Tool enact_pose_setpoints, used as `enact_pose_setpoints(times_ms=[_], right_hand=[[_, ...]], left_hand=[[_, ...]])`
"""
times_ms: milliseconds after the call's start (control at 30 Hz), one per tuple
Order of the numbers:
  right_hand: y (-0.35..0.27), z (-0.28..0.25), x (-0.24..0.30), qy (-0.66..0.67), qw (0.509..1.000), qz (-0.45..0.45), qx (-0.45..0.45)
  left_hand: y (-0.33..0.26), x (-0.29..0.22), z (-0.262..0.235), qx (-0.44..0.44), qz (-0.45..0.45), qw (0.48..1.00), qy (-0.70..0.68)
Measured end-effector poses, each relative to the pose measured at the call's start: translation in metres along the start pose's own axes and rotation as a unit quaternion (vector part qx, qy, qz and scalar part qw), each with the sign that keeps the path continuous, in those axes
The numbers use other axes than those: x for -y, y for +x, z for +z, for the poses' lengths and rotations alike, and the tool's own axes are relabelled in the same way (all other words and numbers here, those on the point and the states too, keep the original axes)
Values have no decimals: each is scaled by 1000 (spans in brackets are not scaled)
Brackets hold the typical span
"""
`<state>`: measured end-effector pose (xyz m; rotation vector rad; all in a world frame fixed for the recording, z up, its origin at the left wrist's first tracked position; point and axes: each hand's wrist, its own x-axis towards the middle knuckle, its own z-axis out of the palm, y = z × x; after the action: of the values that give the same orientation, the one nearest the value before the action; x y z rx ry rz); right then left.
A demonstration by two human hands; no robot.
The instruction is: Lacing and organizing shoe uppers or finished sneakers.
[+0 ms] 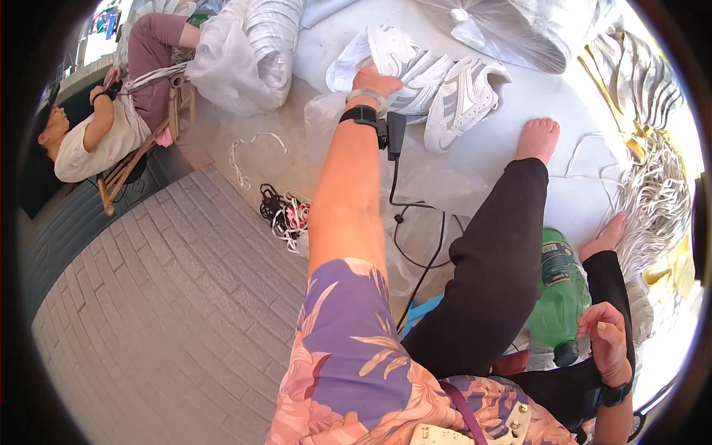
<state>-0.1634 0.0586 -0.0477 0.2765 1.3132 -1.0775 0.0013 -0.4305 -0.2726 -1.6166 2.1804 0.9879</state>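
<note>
A white mesh sneaker (393, 55) with grey stripes lies at twelve o'clock, left hand (374, 80) fingers clamped on it; right hand (608, 337) fingers curl loosely, holding nothing.

Harsh daylight, blown-out right side, fisheye-bent edges

Sunlit workspace on a paved floor

Grey brick paving (170, 297) fills the left side beside a pale, brightly lit ground sheet (504, 141). A person rests in a wooden chair (126, 170) at upper left, near bulging clear plastic bags (230, 59) and loose cords (285, 215).
</note>
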Motion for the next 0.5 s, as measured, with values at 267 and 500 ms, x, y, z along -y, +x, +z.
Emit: enact_pose_setpoints(times_ms=[267,500], right_hand=[[-36,6,-19,-19,999,-37,-24],[-56,-13,-31,-63,997,-35,-21]], left_hand=[[-43,-29,45,145,36,983,106],[-123,-86,99,182,145,958,166]])
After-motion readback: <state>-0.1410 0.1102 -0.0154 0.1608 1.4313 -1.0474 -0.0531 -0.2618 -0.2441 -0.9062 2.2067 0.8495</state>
